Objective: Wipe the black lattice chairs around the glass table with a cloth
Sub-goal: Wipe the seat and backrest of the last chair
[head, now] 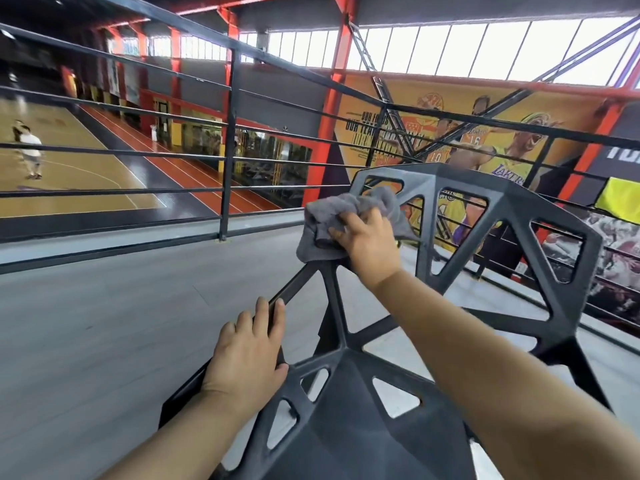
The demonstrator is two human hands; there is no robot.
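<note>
A black lattice chair [349, 386] fills the lower right of the head view, its backrest rising toward the railing. My right hand [369, 239] grips a bunched grey cloth [332, 220] and holds it against the left end of the backrest where it meets the armrest. My left hand [247, 348] rests on the chair's left armrest bar, fingers lying along the bar and the thumb on the seat frame. The glass table is out of view.
A black metal railing [227, 147] runs along the edge of the grey floor [104, 323] behind and to the right of the chair. Far below lies a basketball court with a person [29, 148] on it. A mural wall [485, 140] stands beyond the chair.
</note>
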